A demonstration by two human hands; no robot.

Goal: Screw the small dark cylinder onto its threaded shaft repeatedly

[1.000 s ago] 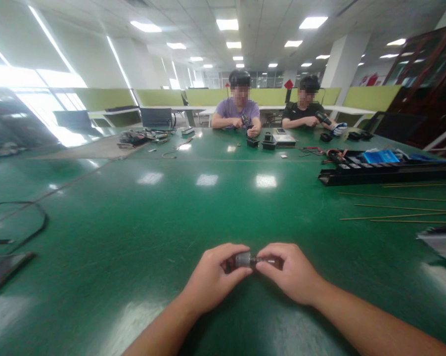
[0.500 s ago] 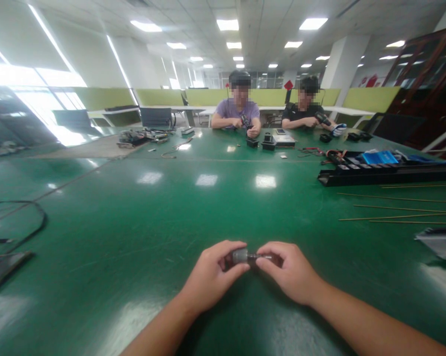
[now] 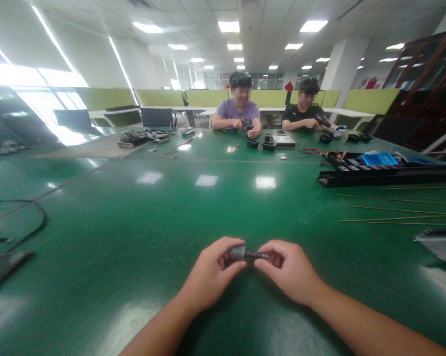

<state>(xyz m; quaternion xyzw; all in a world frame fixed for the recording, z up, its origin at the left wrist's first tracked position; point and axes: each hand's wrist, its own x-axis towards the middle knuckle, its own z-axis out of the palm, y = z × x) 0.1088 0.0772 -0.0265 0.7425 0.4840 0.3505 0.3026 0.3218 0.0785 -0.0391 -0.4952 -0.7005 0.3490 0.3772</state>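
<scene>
My left hand [image 3: 211, 274] covers the rear end of the grey cylinder [image 3: 238, 253] I'm holding, and the thin dark shaft [image 3: 256, 255] is too small and soft for me to make out its ridges or tell whether the fingers of my right hand [image 3: 291, 272] touch its tip. The picture's right edge cuts off the thin rods [image 3: 397, 198] and the long black channel [image 3: 379, 179], while the left edge crops the black cable [image 3: 44, 217] and the dark flat panel [image 3: 8, 272]. Across the table, the heaped parts [image 3: 134, 138] blur together beyond my telling.
</scene>
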